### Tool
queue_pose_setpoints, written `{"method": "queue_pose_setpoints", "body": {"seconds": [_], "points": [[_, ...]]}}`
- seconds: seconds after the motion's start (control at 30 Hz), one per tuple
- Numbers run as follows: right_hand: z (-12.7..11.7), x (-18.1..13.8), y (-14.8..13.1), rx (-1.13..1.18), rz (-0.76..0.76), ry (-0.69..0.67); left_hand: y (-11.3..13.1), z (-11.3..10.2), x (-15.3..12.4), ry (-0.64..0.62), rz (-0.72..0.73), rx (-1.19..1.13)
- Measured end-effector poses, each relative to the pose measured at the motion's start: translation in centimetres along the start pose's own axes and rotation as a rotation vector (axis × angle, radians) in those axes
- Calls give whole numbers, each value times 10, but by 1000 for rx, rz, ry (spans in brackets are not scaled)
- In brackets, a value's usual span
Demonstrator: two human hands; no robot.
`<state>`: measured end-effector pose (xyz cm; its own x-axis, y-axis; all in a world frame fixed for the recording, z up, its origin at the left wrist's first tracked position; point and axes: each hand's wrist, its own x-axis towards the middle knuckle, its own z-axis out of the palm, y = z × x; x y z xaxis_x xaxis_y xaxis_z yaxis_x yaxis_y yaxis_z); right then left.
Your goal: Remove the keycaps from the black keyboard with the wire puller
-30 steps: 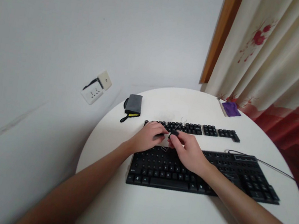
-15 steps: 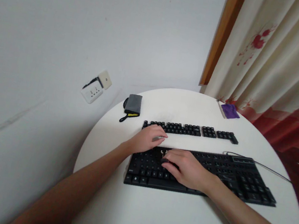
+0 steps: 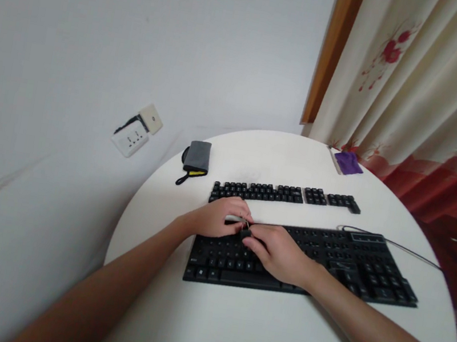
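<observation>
Above the long black plastic keyboard [image 3: 353,260]: both bare hands meet over its left part, where many keycaps look missing
Right hand [image 3: 284,255]: thumb and fingers pinch a small dark-handled wire tool [image 3: 246,233], its thin wires angled up toward the other hand
Left hand [image 3: 221,216]: curled palm down, fingertips drawn in narrow at the wires — whether they grip the wire or a keycap, I cannot tell
Just changed: half a second ago the hands were apart, the tool lower over the keys; now the wires reach the left fingertips, which suggests that the work has passed from the keys to the tool's end
Loose keycaps: broken rows of loose black keycaps [image 3: 268,192] lie beyond the keyboard, the left hand just short of their near edge
Gap: a narrow strip of the round white table [image 3: 197,316] parts rows and keyboard, so sideways sweeps there would likely knock keycaps
Near edge: wide white tabletop lies before the keyboard — the roomier side for drawing back
Far edges: a folded grey cloth pouch [image 3: 198,156] at the left, a crumpled purple cloth [image 3: 348,163] at the right, both well apart from the hands
</observation>
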<state>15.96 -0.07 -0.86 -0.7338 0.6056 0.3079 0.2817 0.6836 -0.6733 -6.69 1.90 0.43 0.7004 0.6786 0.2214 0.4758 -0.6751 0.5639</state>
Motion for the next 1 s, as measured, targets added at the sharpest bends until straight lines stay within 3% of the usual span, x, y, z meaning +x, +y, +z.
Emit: {"method": "queue_pose_setpoints", "body": {"seconds": [0.33,0.57,0.7,0.87,1.0], "points": [[4,0,-2,23,51,18,-1,5,2,17,16,20],[3,3,0,169,169,78,-5,7,1,26,18,77],[2,2,0,210,205,213,-1,6,3,48,-13,98],[-1,1,7,240,272,454,8,9,7,208,-91,21],[0,1,10,291,282,516,14,17,7,257,-105,-22]]}}
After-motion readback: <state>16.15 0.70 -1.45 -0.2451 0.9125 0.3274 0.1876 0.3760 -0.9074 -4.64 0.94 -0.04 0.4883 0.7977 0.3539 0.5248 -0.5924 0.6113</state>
